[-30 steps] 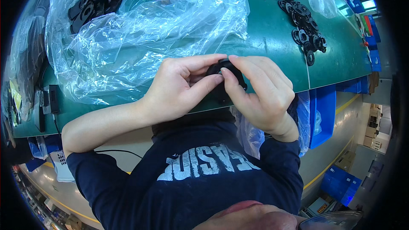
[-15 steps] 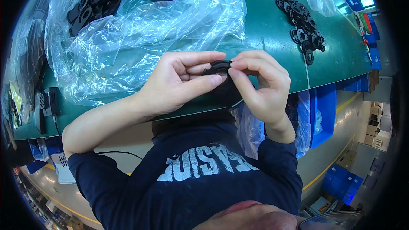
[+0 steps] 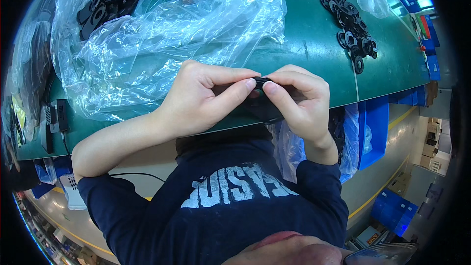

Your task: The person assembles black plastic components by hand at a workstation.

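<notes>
Since half a second ago both hands have dropped slightly toward the near edge of the green worktop, and the thumbs have drawn together until their tips nearly meet over the small black plastic part. The left hand pinches that part between thumb and curled fingers; the right hand clamps it from the other side, so both are closed on it. The part sits just above the worktop's near edge, mostly hidden. A crumpled clear plastic bag lies behind the hands, and black ring-shaped pieces lie toward the far right corner.
</notes>
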